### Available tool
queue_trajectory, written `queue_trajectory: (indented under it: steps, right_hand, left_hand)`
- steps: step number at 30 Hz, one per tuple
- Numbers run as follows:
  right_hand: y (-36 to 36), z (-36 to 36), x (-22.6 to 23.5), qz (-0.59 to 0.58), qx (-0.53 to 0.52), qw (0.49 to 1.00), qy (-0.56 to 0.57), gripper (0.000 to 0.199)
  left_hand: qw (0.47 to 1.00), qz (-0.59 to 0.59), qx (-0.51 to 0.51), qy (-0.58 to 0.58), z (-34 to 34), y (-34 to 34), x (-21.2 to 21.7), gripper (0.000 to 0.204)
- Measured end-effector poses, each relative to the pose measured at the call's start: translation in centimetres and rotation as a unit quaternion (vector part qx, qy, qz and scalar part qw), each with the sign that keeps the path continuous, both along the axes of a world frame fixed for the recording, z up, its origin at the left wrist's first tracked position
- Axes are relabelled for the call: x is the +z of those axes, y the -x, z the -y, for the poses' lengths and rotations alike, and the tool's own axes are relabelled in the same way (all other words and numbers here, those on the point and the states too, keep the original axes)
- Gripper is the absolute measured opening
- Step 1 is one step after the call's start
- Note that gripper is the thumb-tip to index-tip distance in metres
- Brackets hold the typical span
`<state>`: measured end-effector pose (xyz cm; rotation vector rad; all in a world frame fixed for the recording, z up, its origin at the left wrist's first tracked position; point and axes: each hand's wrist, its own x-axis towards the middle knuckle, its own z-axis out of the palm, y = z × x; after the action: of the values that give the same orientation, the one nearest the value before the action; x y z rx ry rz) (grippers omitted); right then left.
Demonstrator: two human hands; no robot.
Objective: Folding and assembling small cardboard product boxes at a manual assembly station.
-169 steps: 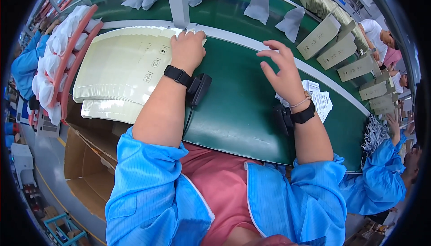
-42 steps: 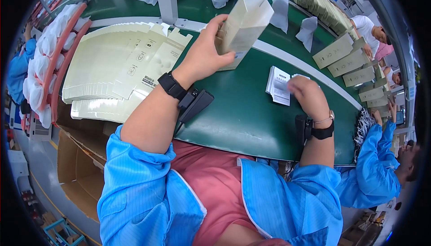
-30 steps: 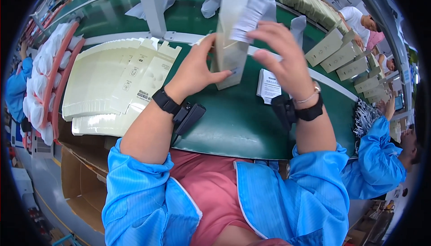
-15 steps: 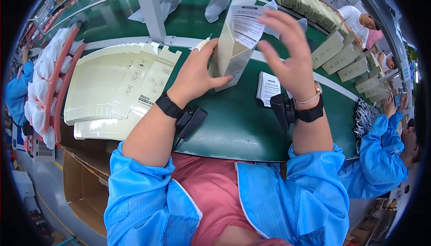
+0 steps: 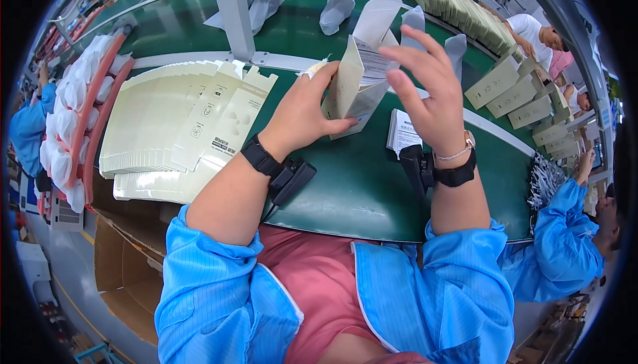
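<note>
Just left of the right hand (image 5: pixel 425 88), close by its forefinger and thumb tips, a printed sheet (image 5: pixel 374 69) is sitting part-way down in the mouth of a cream carton (image 5: pixel 346 81). Those right fingers are spreading apart and, as far as I'm seeing, gripping nothing (whether one tip is brushing the sheet, I'm not able to tell from here). The left hand (image 5: pixel 302 113) is doing the holding: its fingers are grasping the carton from the left, the thumb pressing low on the near face. The carton's long axis is running upward from beside that thumb, leaning a little away and toward the right fingers, its flap (image 5: pixel 377 19) standing tall behind the mouth. So the left hand is lying nearer the carton's base, the right nearer the sheet.

Below the right fingers, by the wrist, a small pile of leaflets (image 5: pixel 401 131) is resting on the green worktop (image 5: pixel 352 194). Left of the left fingers, flat carton blanks (image 5: pixel 159 115) are fanning out; beyond both hands, a pale bag (image 5: pixel 337 11) is lying.
</note>
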<state>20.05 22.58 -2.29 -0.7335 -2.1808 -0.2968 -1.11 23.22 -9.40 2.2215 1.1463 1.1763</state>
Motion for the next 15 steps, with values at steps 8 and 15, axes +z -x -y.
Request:
queue_trajectory:
  steps: [8, 15]
  right_hand:
    - [1.2, 1.7, 1.0, 0.072, -0.03, 0.997, 0.001, 0.028]
    - [2.0, 1.1, -0.3, 0.112, -0.014, 0.993, 0.032, 0.021]
  left_hand:
    - [0.999, -0.019, 0.023, -0.029, 0.0, -0.1, -0.2, 0.084]
    - [0.998, -0.012, 0.03, -0.055, -0.2, -0.1, -0.3, 0.084]
